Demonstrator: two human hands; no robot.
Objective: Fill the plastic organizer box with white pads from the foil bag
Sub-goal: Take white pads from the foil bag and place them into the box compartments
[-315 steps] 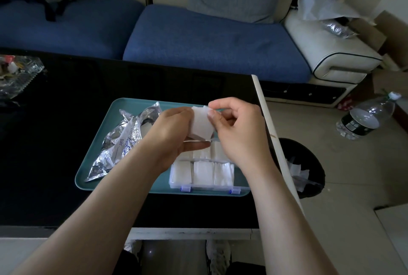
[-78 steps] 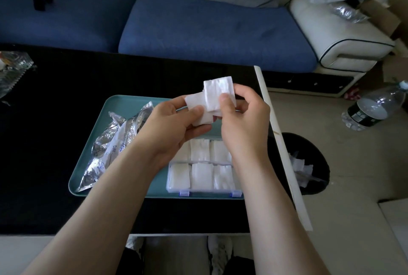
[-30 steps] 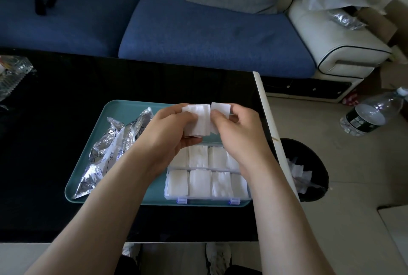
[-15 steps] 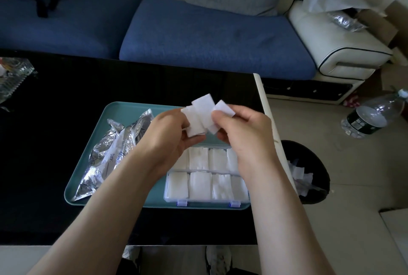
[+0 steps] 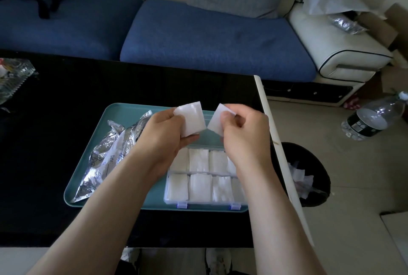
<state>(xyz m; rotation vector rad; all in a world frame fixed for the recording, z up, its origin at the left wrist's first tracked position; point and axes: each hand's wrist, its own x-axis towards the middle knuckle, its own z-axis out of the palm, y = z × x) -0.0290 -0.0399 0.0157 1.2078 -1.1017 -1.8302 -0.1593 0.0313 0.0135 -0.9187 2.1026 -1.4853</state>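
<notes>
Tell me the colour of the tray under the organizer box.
The tray is teal, a blue-green; the head view, the only one here, shows it plainly.

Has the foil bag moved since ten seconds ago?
No. The foil bag still lies along the left side of the teal tray, left of the organizer box.

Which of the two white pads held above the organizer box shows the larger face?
The white pad in the left hand: it shows a broad, nearly square face, while the right hand pinches a smaller tilted pad.
</notes>
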